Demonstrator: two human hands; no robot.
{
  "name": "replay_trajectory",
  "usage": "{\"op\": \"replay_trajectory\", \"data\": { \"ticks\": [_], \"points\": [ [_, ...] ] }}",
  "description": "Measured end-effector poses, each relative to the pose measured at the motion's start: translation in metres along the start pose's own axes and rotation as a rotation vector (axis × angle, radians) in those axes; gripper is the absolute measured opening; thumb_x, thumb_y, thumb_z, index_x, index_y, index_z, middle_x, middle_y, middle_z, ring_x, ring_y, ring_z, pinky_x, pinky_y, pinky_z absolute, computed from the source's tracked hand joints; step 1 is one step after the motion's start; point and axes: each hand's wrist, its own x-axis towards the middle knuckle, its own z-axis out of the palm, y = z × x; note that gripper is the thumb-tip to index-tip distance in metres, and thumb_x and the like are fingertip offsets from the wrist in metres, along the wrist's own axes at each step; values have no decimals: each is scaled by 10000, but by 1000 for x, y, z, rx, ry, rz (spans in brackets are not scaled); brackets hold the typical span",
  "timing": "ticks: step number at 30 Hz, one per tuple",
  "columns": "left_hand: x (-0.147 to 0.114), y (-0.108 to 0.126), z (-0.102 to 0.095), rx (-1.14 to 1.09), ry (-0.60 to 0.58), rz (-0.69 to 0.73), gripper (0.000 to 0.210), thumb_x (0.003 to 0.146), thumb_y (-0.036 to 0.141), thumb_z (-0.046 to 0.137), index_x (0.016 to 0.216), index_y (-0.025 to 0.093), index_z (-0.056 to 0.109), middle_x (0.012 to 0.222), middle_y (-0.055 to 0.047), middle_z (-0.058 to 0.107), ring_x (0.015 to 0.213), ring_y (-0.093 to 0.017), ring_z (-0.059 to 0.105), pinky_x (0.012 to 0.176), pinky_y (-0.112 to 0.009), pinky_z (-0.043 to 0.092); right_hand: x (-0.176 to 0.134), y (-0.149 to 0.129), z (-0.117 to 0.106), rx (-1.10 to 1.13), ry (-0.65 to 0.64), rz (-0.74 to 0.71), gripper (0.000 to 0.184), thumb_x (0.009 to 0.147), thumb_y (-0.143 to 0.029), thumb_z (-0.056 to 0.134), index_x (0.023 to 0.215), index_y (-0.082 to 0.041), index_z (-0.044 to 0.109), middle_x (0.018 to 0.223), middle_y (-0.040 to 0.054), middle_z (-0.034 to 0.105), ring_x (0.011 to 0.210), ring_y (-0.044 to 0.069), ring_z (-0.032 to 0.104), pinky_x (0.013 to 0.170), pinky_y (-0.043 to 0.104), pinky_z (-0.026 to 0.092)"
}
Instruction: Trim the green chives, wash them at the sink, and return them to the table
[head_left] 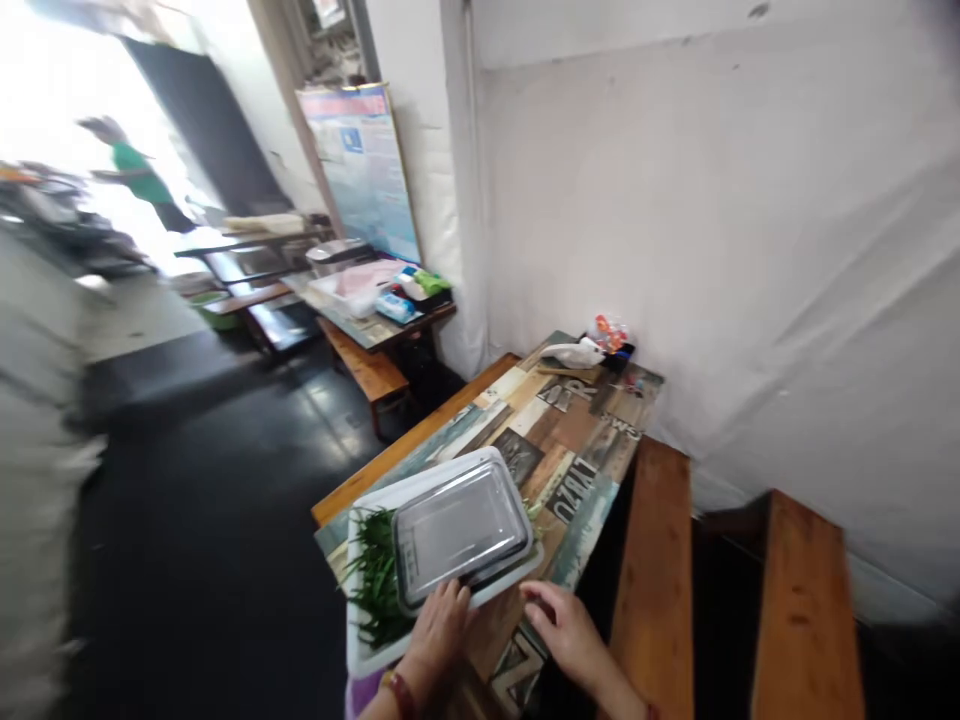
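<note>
A white tub full of long green leafy vegetables stands at the near end of the table. Across it lies a clear rectangular plastic lid, tilted, covering part of the greens. My left hand has its fingers over the lid's near edge and grips it there; its thumb is hidden. Just right of the tub, my right hand hovers above the tabletop with fingers loosely bent, thumb and forefinger apart, and nothing visible in it.
The patterned table carries a white bag at its far end. Wooden benches flank it. Beyond stands another table with a blue packet. A person in green is far off at the left.
</note>
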Motion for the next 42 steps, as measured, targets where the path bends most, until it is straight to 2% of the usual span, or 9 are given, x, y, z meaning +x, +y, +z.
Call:
{"op": "replay_trajectory", "data": {
  "ticks": [3, 7, 12, 19, 22, 27, 34, 38, 42],
  "points": [
    [-1, 17, 2, 1, -45, -109, 245, 901, 243, 501, 1081, 239, 667, 1198, -134, 640, 1181, -303, 576, 1025, -443, 438, 39, 9, -3, 8, -32, -73, 337, 903, -339, 502, 1106, -189, 726, 1087, 125, 752, 1027, 266, 707, 942, 427, 550],
    [-7, 26, 0, -8, -67, -174, 296, 886, 214, 496, 1137, 198, 651, 1227, -134, 628, 1177, -296, 562, 1020, -430, 429, 69, 8, 16, -42, -95, -180, 333, 885, -261, 507, 1134, -185, 715, 1107, 113, 742, 1044, 242, 693, 962, 404, 540],
    [-22, 21, -8, -30, -69, -152, 357, 925, 221, 444, 1244, 185, 600, 1257, -134, 616, 1161, -267, 569, 1003, -396, 419, 55, 25, 31, -150, -154, -186, 320, 875, -205, 535, 1145, -175, 703, 1114, 109, 729, 1059, 227, 682, 968, 371, 527],
    [-51, 8, -1, 29, 125, -137, 491, 897, 203, 515, 1388, 191, 523, 1334, -123, 598, 1246, -278, 529, 1120, -444, 318, 19, 25, 41, -418, -242, -238, 331, 887, -162, 568, 1208, -167, 650, 1241, 117, 678, 1187, 255, 609, 1047, 424, 454],
    [-62, 1, 1, 72, 188, -208, 476, 905, 227, 521, 1380, 202, 541, 1317, -124, 617, 1238, -289, 542, 1132, -487, 296, 19, 18, 50, -499, -305, -310, 357, 851, -134, 609, 1201, -198, 641, 1256, 100, 659, 1192, 254, 585, 1051, 434, 433],
    [-67, -7, 9, 106, 196, -330, 367, 925, 209, 488, 1258, 223, 640, 1214, -96, 681, 1115, -267, 620, 1045, -458, 397, 40, 29, 52, -530, -430, -348, 335, 847, -151, 616, 1159, -266, 648, 1219, 41, 645, 1123, 230, 570, 986, 372, 430],
    [-28, 27, 35, 75, 273, -420, 284, 907, 176, 528, 1126, 281, 676, 1200, -43, 701, 1095, -240, 646, 1063, -478, 411, 109, 71, 12, -509, -583, -518, 314, 820, -223, 660, 1125, -293, 628, 1164, 30, 629, 1063, 246, 553, 927, 372, 398],
    [21, 74, 46, 57, 320, -511, 267, 928, 187, 506, 1127, 281, 658, 1217, -47, 691, 1113, -234, 637, 1087, -498, 395, 164, 95, -32, -496, -602, -557, 248, 811, -172, 638, 1032, -286, 644, 1082, 21, 637, 1020, 241, 557, 912, 371, 381],
    [76, 114, 32, 32, 261, -570, 276, 911, 149, 513, 1127, 263, 641, 1212, -61, 679, 1105, -238, 623, 1096, -522, 357, 203, 117, -76, -435, -616, -569, 273, 818, -120, 597, 1026, -290, 643, 1053, 10, 634, 976, 216, 565, 868, 338, 379]
  ]
}}
